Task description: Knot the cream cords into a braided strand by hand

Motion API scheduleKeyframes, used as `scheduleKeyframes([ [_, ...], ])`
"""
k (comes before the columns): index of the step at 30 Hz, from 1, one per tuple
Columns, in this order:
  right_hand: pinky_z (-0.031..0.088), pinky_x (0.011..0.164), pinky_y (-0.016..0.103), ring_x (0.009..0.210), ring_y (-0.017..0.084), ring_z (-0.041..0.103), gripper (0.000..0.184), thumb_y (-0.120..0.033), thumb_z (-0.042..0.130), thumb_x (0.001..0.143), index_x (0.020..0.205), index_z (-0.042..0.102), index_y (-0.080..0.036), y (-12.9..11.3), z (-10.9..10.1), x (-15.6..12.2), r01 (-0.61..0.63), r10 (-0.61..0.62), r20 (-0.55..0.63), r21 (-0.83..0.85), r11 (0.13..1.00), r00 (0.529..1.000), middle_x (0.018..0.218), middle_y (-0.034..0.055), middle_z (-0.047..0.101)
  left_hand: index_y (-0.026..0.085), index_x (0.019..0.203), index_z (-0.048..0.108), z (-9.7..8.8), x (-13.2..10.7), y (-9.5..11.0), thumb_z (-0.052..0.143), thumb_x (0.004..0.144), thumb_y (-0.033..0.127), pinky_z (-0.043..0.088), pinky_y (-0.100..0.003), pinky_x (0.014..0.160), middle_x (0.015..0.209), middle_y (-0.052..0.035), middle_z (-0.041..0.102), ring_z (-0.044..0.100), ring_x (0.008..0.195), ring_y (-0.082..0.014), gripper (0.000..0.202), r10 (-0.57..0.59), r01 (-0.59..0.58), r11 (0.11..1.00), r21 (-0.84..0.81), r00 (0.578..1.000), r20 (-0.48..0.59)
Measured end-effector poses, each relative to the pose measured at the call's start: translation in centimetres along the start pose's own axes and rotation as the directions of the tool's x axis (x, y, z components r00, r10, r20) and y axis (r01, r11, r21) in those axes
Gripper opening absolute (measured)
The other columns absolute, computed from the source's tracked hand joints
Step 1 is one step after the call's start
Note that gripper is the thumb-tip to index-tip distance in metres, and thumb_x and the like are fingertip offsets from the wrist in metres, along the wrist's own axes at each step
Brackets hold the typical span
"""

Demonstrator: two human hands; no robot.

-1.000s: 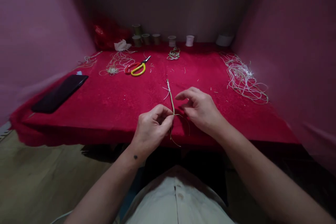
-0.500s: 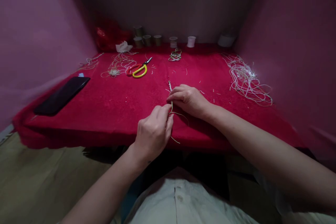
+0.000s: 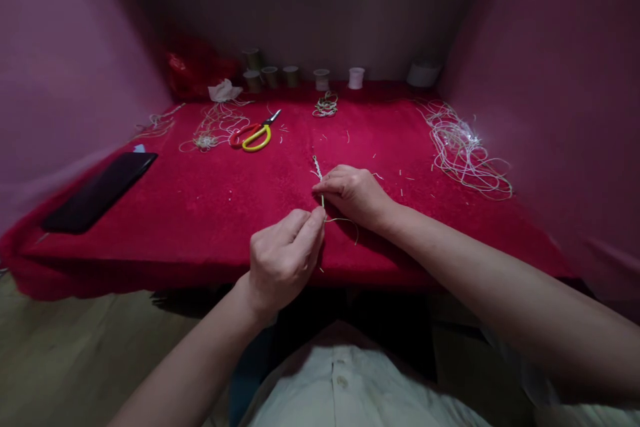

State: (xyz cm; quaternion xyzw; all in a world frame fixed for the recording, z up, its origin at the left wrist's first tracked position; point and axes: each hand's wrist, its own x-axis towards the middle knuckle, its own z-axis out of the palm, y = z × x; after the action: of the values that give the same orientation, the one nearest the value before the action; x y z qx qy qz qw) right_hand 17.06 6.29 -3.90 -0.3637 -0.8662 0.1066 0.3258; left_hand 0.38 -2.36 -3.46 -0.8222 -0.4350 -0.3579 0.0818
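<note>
Pinching the pale cord [image 3: 323, 201] at two places, I have it running nearly straight away from me over the red cloth of the tabletop [image 3: 215, 210], near its front edge. My left hand [image 3: 316, 213] is closed, thumb against forefinger, at the near end; my right hand [image 3: 319, 188] has its fingertips drawn together on the cord farther up, just short of the braided section [image 3: 317, 167], though its thumb is mostly hidden. To do this well, I think I should make the left hand the anchor and let the right do the finer work, with an even, light pull so that the short stretch between them lies straight without puckering. The thin loose strand [image 3: 345, 219] curves off to the right beneath my right wrist, so I ought to mind that my forearm doesn't snag it. Small pulls seem wiser than one hard tug, since cord this slim could twist or slip. The scissors [image 3: 257, 135] lie well apart, beyond my left hand.
</note>
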Motion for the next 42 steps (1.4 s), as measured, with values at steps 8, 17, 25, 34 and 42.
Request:
scheduleKeyframes([
  [8, 0.049, 0.074, 0.029, 0.083, 0.02, 0.065, 0.022, -0.011, 0.056, 0.085, 0.088, 0.076, -0.017, -0.5, -0.1, -0.2, 0.024, -0.011, 0.074, -0.171, 0.985, 0.997, 0.084, 0.0077, 0.072, 0.009, 0.1, 0.063, 0.3, 0.3, -0.5, 0.059, 0.082, 0.007, 0.042, -0.022, 0.052, 0.066, -0.0038, 0.065, 0.057, 0.055, -0.0111, 0.019, 0.319, -0.313, 0.948, 0.06, 0.937, -0.145],
  [17, 0.052, 0.08, 0.028, 0.084, 0.015, 0.066, 0.051, 0.003, 0.049, 0.074, 0.122, 0.058, -0.011, 0.1, 0.0, -0.3, -0.036, 0.049, -0.107, 0.123, 0.992, 0.993, 0.103, 0.0093, 0.068, 0.009, 0.093, 0.065, 0.2, 0.3, 0.2, 0.056, 0.084, 0.009, 0.035, -0.025, 0.047, 0.06, -0.0007, 0.055, 0.049, 0.052, -0.0118, 0.013, 0.328, -0.324, 0.94, 0.106, 0.945, -0.02],
  [25, 0.052, 0.084, 0.032, 0.09, 0.017, 0.066, 0.042, 0.002, 0.043, 0.077, 0.113, 0.06, -0.012, 0.1, -0.5, -1.0, -0.005, 0.024, -0.161, 0.116, 0.993, 0.987, 0.097, 0.0098, 0.07, 0.01, 0.091, 0.066, 0.1, -0.1, 0.3, 0.056, 0.084, 0.011, 0.035, -0.027, 0.049, 0.065, -0.0027, 0.057, 0.05, 0.056, -0.0135, 0.012, 0.284, -0.287, 0.953, 0.099, 0.958, 0.037],
  [34, 0.051, 0.083, 0.034, 0.092, 0.02, 0.063, 0.033, -0.002, 0.042, 0.085, 0.108, 0.065, -0.008, -0.6, -0.7, -1.2, 0.151, -0.148, 0.028, -0.163, 0.975, 0.989, 0.097, 0.0118, 0.071, 0.008, 0.087, 0.064, 0.0, 0.2, 0.3, 0.052, 0.085, 0.009, 0.031, -0.029, 0.049, 0.062, -0.0018, 0.05, 0.042, 0.054, -0.0133, 0.013, 0.324, -0.33, 0.94, 0.091, 0.943, 0.071],
  [42, 0.049, 0.083, 0.039, 0.091, 0.026, 0.06, 0.02, -0.009, 0.048, 0.087, 0.099, 0.064, -0.004, -1.9, -0.9, -0.9, 0.343, -0.267, 0.241, -0.369, 0.864, 0.933, 0.098, 0.0179, 0.067, 0.014, 0.074, 0.058, -0.1, 0.8, 0.1, 0.038, 0.09, 0.01, 0.036, -0.031, 0.049, 0.065, -0.0023, 0.05, 0.042, 0.056, -0.0155, 0.026, 0.399, -0.402, 0.915, -0.028, 0.894, 0.203],
])
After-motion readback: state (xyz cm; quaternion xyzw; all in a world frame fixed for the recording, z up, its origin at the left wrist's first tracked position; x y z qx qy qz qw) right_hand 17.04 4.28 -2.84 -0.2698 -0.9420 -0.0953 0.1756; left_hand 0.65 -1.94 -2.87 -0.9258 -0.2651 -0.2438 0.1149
